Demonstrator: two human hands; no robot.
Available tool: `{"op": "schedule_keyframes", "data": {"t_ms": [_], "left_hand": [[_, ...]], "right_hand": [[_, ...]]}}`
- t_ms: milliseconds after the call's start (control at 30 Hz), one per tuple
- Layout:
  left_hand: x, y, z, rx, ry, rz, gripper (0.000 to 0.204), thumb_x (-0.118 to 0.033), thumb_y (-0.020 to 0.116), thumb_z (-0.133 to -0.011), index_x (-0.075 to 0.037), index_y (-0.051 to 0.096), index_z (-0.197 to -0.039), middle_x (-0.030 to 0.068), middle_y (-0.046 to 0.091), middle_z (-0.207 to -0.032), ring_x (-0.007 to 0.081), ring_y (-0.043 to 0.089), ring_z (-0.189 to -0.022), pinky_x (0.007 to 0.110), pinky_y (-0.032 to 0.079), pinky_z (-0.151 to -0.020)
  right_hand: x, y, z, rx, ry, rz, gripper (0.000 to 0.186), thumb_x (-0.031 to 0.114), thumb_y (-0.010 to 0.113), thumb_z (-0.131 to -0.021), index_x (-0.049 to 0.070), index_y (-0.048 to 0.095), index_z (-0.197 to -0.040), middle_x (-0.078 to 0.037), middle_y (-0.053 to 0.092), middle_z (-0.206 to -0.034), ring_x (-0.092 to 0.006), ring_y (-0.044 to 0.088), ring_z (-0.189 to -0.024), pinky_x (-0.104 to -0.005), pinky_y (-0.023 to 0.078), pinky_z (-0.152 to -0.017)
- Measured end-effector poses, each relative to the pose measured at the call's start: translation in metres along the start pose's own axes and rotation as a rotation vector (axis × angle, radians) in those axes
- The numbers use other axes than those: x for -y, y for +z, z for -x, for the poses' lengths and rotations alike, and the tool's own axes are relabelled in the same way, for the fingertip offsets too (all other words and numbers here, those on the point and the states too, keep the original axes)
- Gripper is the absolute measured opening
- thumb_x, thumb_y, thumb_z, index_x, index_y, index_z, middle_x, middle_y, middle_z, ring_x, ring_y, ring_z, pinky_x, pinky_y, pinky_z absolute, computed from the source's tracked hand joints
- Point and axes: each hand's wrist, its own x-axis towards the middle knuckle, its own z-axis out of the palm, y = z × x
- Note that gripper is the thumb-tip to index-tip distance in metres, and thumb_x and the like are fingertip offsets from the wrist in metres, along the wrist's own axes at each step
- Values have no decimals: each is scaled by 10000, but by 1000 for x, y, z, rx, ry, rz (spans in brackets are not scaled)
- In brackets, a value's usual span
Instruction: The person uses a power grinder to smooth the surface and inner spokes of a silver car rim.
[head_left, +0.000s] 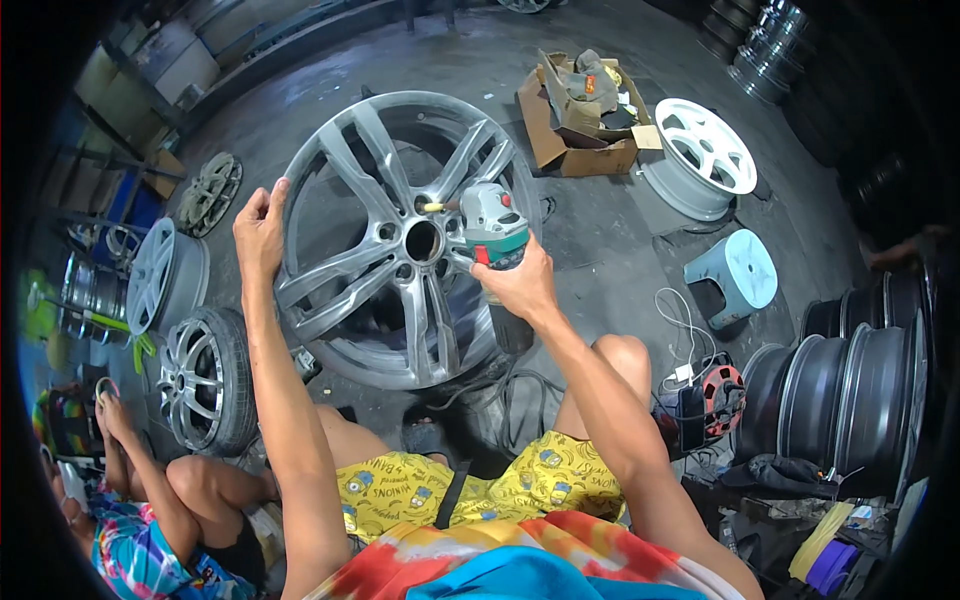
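Note:
A large bare-metal alloy wheel [365, 268] with split spokes stands before me, its face toward me. At its left edge my left hand [260, 235] is closed on the rim, with some fingers hidden behind it. My right hand [522, 282] is wrapped round a teal and silver angle grinder [490, 213] with a red button on its head. From the tool's head a thin shaft with a pale yellow tip [433, 207] points left, at a bolt hole above the wheel's centre bore [423, 241]. Whether the tip touches the metal I cannot tell.
A cardboard box [590, 160] of odds and ends, a white wheel [690, 180] and a light-blue stool [735, 275] stand right. Several dark rims [820, 390] line the lower right by a cable reel [722, 400]. A tyred wheel [200, 380] and a seated person [165, 510] are left.

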Motion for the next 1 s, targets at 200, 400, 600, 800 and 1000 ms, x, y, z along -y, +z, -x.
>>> {"op": "schedule_keyframes", "data": {"t_ms": [200,400,600,800,1000], "left_hand": [[1,1,-2,-1,16,-30,574,-404,697,-1016,-34,389,-702,-29,295,-690,96,281,-673,301,259,-576],[2,2,0,9,10,2,567,-398,696,-1019,-47,384,-701,-40,294,-696,90,278,-674,300,252,-578],[3,1,-1,9,34,20,560,-393,695,-1022,-54,383,-704,-44,295,-699,85,276,-675,293,246,-578],[-3,1,1,14,43,-6,551,-384,690,-1026,-53,382,-710,-44,289,-705,84,273,-680,290,247,-583],[2,0,1,13,27,12,562,-396,690,-1023,-51,371,-715,-39,293,-705,87,277,-682,293,252,-586]], "right_hand": [[2,-2,4,15,29,-40,688,299,870,-645,-44,624,-1189,-222,752,-1071,-356,741,-1014,-428,568,-917],[8,-4,-1,45,45,-17,707,291,877,-645,-21,630,-1230,-198,749,-1102,-342,729,-1058,-424,548,-959],[1,-3,-6,-6,-9,-37,681,306,871,-639,-31,639,-1183,-206,753,-1067,-337,742,-1014,-424,560,-929],[9,-8,-13,15,-25,-21,678,316,871,-631,-33,645,-1167,-201,756,-1051,-336,745,-1000,-417,564,-919],[5,-8,-9,18,-10,-34,706,318,862,-637,-38,639,-1205,-205,755,-1059,-333,745,-997,-409,564,-919]]}}
